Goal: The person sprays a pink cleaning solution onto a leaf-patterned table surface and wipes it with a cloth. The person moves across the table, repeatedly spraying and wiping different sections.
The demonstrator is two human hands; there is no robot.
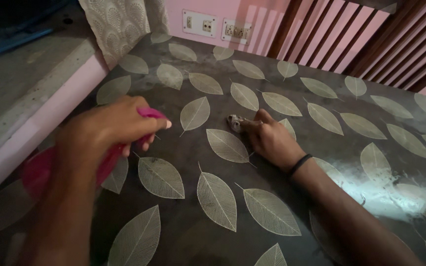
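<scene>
My left hand (107, 129) is closed around a pink spray bottle (38, 170), with a finger over its pink head (151, 114). The bottle is held just above a dark tabletop (193, 231) printed with pale leaves. My right hand (270, 139) rests on the tabletop near the middle, fingers curled over a small grey crumpled thing (233, 122) that it presses down; what that thing is I cannot tell. A black band (299, 164) circles my right wrist.
A grey ledge with a pink edge (30, 83) runs along the left. A patterned cloth (119, 24) hangs at the back left. White wall sockets (218, 27) sit on the pink wall; brown slats (385, 39) stand at the back right.
</scene>
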